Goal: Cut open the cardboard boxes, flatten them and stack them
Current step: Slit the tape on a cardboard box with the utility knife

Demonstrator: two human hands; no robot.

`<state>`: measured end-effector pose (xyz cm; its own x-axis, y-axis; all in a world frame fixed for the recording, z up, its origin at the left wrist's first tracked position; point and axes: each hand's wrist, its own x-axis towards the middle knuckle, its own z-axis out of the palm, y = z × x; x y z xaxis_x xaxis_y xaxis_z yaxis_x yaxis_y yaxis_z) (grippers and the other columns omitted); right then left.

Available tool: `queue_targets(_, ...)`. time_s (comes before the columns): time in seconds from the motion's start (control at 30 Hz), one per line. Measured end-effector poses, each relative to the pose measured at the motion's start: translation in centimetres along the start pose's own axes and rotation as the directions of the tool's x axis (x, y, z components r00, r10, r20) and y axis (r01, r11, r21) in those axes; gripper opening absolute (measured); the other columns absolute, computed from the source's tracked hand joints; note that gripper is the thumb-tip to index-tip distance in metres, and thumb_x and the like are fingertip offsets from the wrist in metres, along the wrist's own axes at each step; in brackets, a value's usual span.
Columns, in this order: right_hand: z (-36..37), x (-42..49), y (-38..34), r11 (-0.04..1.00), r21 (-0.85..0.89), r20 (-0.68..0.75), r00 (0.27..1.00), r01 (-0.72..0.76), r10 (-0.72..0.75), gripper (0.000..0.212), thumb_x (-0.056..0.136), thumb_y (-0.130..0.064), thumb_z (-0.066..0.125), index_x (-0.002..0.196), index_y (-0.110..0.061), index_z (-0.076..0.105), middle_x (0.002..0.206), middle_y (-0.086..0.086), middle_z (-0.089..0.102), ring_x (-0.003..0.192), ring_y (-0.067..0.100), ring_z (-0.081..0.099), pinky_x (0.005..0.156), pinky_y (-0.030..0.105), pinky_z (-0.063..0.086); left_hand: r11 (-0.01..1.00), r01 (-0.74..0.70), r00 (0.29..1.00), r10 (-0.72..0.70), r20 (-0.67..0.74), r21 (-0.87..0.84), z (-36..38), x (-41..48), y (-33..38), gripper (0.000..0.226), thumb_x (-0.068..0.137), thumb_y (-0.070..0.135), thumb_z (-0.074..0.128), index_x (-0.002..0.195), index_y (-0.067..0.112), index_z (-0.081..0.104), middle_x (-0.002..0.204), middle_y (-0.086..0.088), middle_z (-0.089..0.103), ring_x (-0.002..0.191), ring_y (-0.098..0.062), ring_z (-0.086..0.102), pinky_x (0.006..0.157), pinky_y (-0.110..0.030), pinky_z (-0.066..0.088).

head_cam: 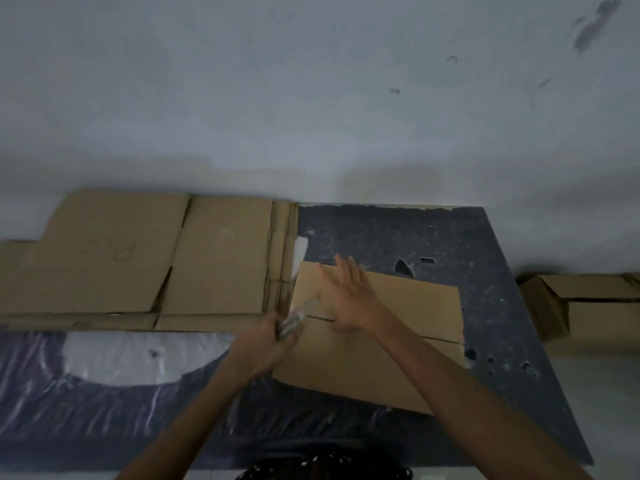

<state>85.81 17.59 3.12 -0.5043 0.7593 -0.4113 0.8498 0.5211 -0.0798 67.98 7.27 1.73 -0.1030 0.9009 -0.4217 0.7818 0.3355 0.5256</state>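
**A:** Cardboard under the knife: where is it found?

**B:** A flat box point(415, 299) is laid on the dark table point(450, 237), directly beneath the left hand point(266, 341) and the right hand point(346, 296). A slit is seen across it, between the two.

**A:** How are the hands held?

**B:** The left is curled round a greyish tool point(294, 318), blurred, with its tip pointed at the slit. The right is held open, fingers spread, palm down over the box. Whether it is pressed on cannot be told.

**A:** What else is noted?

**B:** Flattened cardboard point(138, 265) is spread beyond the left hand, against the wall. More boxes point(581, 306) are seen well to the right of the right hand, off the table. Plastic sheeting point(138, 355) is spread beside the left forearm.
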Motion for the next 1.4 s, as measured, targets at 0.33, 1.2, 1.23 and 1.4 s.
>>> queue_targets(0.33,-0.3,2.8,-0.8,0.994,-0.093,0.128,0.991,0.05,-0.038,0.117,0.073,-0.032,0.076,0.152,-0.029,-0.01,0.155,0.021,-0.001,0.137,0.042,0.016,0.107,0.052,0.033,0.882,-0.241,0.97,0.228,0.082,0.404,-1.2,3.3,-4.1,0.077,0.073,0.073,0.009,0.102,0.018,0.054,0.102,-0.009,0.066,0.093,-0.028,0.063,0.077,-0.035,0.05)
queue_targets(1.2,-0.6,2.2,0.3,0.995,0.082,0.106,0.992,0.056,-0.065,0.101,0.074,-0.03,0.072,0.153,-0.036,0.009,0.153,0.008,0.012,0.137,0.035,0.019,0.11,0.049,0.031,0.675,-0.392,0.911,0.378,0.164,0.626,-0.6,5.4,-3.3,0.07,0.09,0.066,0.001,0.117,0.021,0.048,0.1,-0.009,0.063,0.089,-0.024,0.058,0.067,-0.033,0.036)
queue_targets(1.23,-0.6,2.2,0.4,0.994,0.089,0.107,0.992,0.057,-0.066,0.101,0.074,-0.03,0.072,0.153,-0.036,0.01,0.153,0.008,0.012,0.137,0.035,0.019,0.11,0.049,0.031,0.68,-0.411,0.901,0.404,0.158,0.608,-0.7,5.4,-3.9,0.082,0.081,0.07,-0.009,0.116,0.022,0.048,0.101,-0.008,0.062,0.086,-0.021,0.057,0.066,-0.031,0.037)
queue_targets(1.4,-0.8,2.4,0.5,0.989,0.141,0.122,0.99,0.047,-0.065,0.1,0.073,-0.029,0.073,0.153,-0.036,0.013,0.153,0.005,0.012,0.136,0.033,0.019,0.111,0.048,0.029,0.711,-0.375,0.916,0.384,0.118,0.594,-0.6,5.2,-4.5,0.084,0.08,0.075,-0.011,0.112,0.022,0.046,0.099,-0.005,0.06,0.073,-0.016,0.048,0.062,-0.029,0.036)
